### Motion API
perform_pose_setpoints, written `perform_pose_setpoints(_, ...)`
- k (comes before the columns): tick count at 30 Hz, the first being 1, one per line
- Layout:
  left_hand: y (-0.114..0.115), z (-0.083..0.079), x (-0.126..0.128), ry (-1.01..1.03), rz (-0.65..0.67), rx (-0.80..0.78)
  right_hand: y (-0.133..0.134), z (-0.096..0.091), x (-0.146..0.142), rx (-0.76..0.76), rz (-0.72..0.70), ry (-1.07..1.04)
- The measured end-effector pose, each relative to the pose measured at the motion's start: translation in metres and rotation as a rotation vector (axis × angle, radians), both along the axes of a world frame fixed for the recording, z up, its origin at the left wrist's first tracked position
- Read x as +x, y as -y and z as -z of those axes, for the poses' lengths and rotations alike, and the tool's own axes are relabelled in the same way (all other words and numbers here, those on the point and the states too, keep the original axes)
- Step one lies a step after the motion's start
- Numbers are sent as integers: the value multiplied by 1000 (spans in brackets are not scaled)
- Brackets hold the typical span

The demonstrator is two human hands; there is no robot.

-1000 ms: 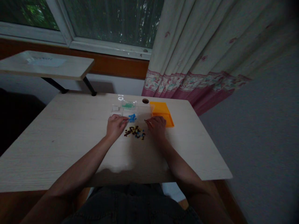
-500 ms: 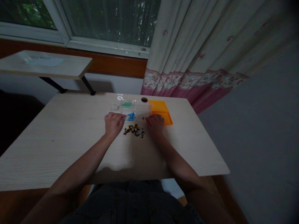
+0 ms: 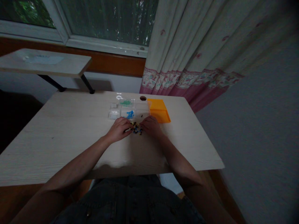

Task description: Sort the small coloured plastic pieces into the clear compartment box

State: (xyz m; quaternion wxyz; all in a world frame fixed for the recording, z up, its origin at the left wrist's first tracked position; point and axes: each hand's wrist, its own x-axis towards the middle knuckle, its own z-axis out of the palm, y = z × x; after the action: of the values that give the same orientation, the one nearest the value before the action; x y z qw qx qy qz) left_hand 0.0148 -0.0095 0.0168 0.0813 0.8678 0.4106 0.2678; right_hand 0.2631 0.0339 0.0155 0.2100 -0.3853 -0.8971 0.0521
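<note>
A small heap of tiny brown, yellow and blue pieces [image 3: 136,128] lies on the table between my hands; their exact kind is too small to tell. At its left edge is my left hand [image 3: 118,129], thumb and fingers apart around some pieces. My right hand [image 3: 152,125] touches the heap's right side, its fingers bent and close together, and whatever is at the tips is hidden. Just beyond the hands lies a clear compartment tray [image 3: 114,115]. Blue pieces [image 3: 130,114] lie in a front compartment, green pieces [image 3: 125,103] in a back one, and a dark piece [image 3: 141,116] farther right.
An open orange case [image 3: 160,112] lies right of the tray, beside a round hole [image 3: 143,98] in the tabletop [image 3: 70,133]. A raised shelf [image 3: 77,65] on black legs stands at the back left. A curtain [image 3: 163,74] hangs behind the table.
Both hands have drawn back from the compartment tray to the heap, the left one moving right and nearer. The left thumb and fingers have spread. The view has shifted slightly.
</note>
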Motion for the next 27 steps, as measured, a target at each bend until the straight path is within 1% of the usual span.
perform_pose_setpoints(5, 0, 5, 15, -45, -36, -8, 1, -4, 2, -46, -57, 71)
perform_pose_setpoints(9, -1, 9, 20, -69, -17, 23, 2, -9, 8, -55, -45, 76)
perform_pose_setpoints(13, 0, 10, 20, -95, -4, 29, 3, -15, 11, -59, -60, 83)
perform_pose_setpoints(17, 1, 10, 17, -83, -33, 21, 3, -18, 12, -77, -86, 127)
perform_pose_setpoints(22, 0, 11, 12, -52, -50, 6, 2, -15, 14, -148, -105, 204)
perform_pose_setpoints(27, 1, 11, 12, -38, -41, 0, 4, -15, 11, -142, -94, 242)
